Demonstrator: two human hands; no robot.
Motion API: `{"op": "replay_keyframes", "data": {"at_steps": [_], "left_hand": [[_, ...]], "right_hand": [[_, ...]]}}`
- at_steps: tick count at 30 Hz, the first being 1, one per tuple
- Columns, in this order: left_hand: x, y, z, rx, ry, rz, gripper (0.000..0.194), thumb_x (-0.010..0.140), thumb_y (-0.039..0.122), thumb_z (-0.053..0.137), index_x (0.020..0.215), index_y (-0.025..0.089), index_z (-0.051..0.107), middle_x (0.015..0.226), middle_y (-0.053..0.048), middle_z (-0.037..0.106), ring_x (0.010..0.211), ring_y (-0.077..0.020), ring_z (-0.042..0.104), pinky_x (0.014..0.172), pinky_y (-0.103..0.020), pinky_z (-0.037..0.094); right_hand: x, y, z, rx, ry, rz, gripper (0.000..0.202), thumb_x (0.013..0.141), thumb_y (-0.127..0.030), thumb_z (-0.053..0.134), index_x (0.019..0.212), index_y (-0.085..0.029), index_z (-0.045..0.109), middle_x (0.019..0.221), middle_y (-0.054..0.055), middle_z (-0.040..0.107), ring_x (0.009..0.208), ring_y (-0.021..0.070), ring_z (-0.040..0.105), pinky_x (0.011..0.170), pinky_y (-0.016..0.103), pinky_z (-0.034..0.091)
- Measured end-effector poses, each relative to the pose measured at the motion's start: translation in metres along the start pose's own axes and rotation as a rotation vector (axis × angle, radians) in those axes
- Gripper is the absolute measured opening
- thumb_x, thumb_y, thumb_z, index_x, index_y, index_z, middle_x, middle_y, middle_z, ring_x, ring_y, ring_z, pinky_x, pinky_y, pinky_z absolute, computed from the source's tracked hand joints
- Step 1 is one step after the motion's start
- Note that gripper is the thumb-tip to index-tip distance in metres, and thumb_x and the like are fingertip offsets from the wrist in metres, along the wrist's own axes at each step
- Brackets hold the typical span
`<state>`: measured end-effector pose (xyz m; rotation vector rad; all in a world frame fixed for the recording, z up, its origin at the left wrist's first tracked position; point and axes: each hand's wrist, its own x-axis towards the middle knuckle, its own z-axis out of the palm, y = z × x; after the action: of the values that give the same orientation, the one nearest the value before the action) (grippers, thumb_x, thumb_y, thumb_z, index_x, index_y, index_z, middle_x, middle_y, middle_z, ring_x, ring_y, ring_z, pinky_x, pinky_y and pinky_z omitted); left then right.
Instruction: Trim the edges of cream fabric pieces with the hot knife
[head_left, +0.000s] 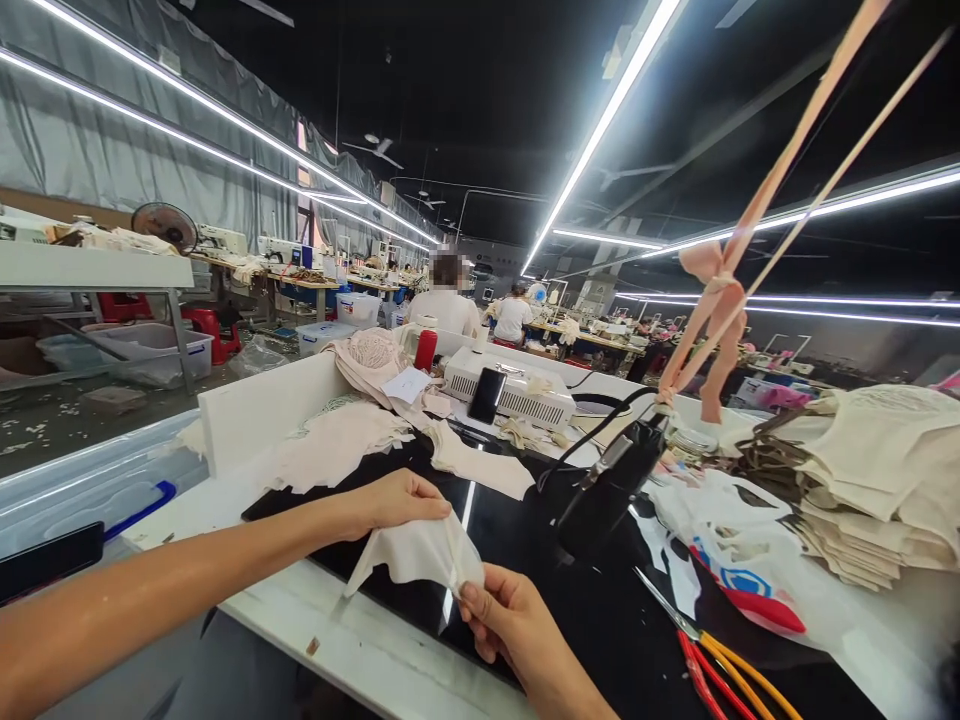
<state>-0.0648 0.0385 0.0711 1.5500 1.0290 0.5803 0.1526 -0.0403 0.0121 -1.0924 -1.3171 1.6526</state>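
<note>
A small cream fabric piece [420, 553] is stretched between my hands above the glossy black work surface [517, 540]. My left hand [401, 500] pinches its upper edge, and my right hand [504, 612] grips the lower right corner between thumb and fingers. Part of the cloth's edge is hidden by my fingers. Just beyond lie pale fabric cut pieces [480, 462] and a larger pile of them [337, 440]. To the right of my hands stands a black electric device [615, 485], hung from knotted peach fabric strips [724, 290].
Scissors with red and yellow handles [709, 640] lie front right, near a white plastic bag [739, 545] and stacked cream fabric [885, 480]. At the back are a phone [487, 395], a white control box [517, 390] and a red bottle [425, 345]. Other people sit farther off.
</note>
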Motion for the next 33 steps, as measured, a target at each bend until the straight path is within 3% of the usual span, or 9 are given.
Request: {"op": "replay_keyframes", "data": {"at_steps": [8,12,14,16,19,23,25,29,33], "left_hand": [[-0.008,0.008,0.011,0.021,-0.089,0.02,0.061,0.07,0.073,0.08,0.085,0.014,0.079,0.069,0.0,0.059,0.062,-0.0119,0.044,0.057,-0.023,0.031],[-0.017,0.013,0.017,0.037,-0.179,0.057,0.061,0.078,0.075,0.075,0.088,0.015,0.078,0.073,0.001,0.059,0.066,-0.0121,0.044,0.058,-0.022,0.032],[-0.02,0.011,0.022,0.051,-0.225,0.08,0.061,0.079,0.075,0.074,0.088,0.015,0.077,0.072,0.001,0.058,0.068,-0.0121,0.043,0.06,-0.022,0.032],[-0.022,0.008,0.026,0.064,-0.26,0.076,0.063,0.078,0.077,0.073,0.086,0.014,0.077,0.07,0.002,0.055,0.066,-0.0116,0.041,0.058,-0.021,0.03],[-0.026,0.004,0.026,0.084,-0.311,0.033,0.065,0.077,0.079,0.073,0.085,0.015,0.077,0.068,0.002,0.055,0.063,-0.0111,0.04,0.056,-0.021,0.03],[-0.032,0.0,0.009,0.164,-0.372,-0.051,0.052,0.08,0.069,0.075,0.093,0.018,0.079,0.073,0.0,0.064,0.064,-0.0132,0.05,0.057,-0.021,0.037],[-0.03,-0.004,-0.003,0.294,-0.339,-0.063,0.041,0.085,0.059,0.072,0.093,0.02,0.08,0.075,0.0,0.068,0.064,-0.0138,0.053,0.056,-0.02,0.038],[-0.017,-0.017,-0.024,0.691,-0.094,0.01,0.027,0.09,0.042,0.062,0.085,0.02,0.078,0.07,0.0,0.066,0.06,-0.0161,0.056,0.051,-0.023,0.034],[-0.004,-0.025,-0.029,0.877,0.151,0.115,0.015,0.09,0.022,0.06,0.092,0.016,0.075,0.092,-0.008,0.071,0.088,-0.0275,0.066,0.074,-0.032,0.047]], "right_hand": [[-0.015,0.002,-0.001,0.072,-0.059,-0.001,0.06,0.063,-0.071,0.089,0.069,-0.015,0.066,0.061,-0.002,0.056,0.053,0.0065,0.043,0.053,0.022,0.034],[-0.019,-0.003,0.006,0.218,-0.06,-0.104,0.064,0.069,-0.076,0.083,0.096,-0.018,0.075,0.079,0.002,0.067,0.073,0.0138,0.057,0.072,0.026,0.046],[-0.018,-0.006,0.01,0.33,-0.009,-0.127,0.065,0.07,-0.072,0.084,0.108,-0.02,0.074,0.083,0.003,0.068,0.076,0.0158,0.059,0.073,0.028,0.047],[-0.016,-0.007,0.011,0.403,0.115,-0.111,0.063,0.066,-0.069,0.088,0.104,-0.021,0.073,0.08,0.001,0.065,0.072,0.0144,0.057,0.068,0.027,0.046],[-0.015,-0.006,0.004,0.396,0.279,-0.095,0.06,0.057,-0.067,0.094,0.079,-0.019,0.065,0.066,-0.004,0.052,0.061,0.0092,0.046,0.059,0.023,0.04],[-0.016,-0.007,-0.013,0.247,0.35,-0.101,0.06,0.058,-0.067,0.092,0.074,-0.017,0.062,0.057,-0.006,0.047,0.053,0.0066,0.038,0.053,0.023,0.033],[-0.013,-0.009,-0.021,0.13,0.381,-0.098,0.057,0.064,-0.065,0.089,0.084,-0.015,0.068,0.056,-0.005,0.053,0.051,0.0069,0.04,0.052,0.023,0.033],[0.01,-0.014,-0.031,-0.15,0.42,-0.104,0.043,0.075,-0.055,0.081,0.089,-0.016,0.071,0.057,-0.001,0.065,0.047,0.01,0.049,0.051,0.024,0.035],[0.04,-0.018,-0.032,-0.431,0.431,-0.135,0.021,0.086,-0.039,0.066,0.084,-0.019,0.069,0.057,-0.001,0.067,0.044,0.0127,0.054,0.049,0.025,0.04]]}}
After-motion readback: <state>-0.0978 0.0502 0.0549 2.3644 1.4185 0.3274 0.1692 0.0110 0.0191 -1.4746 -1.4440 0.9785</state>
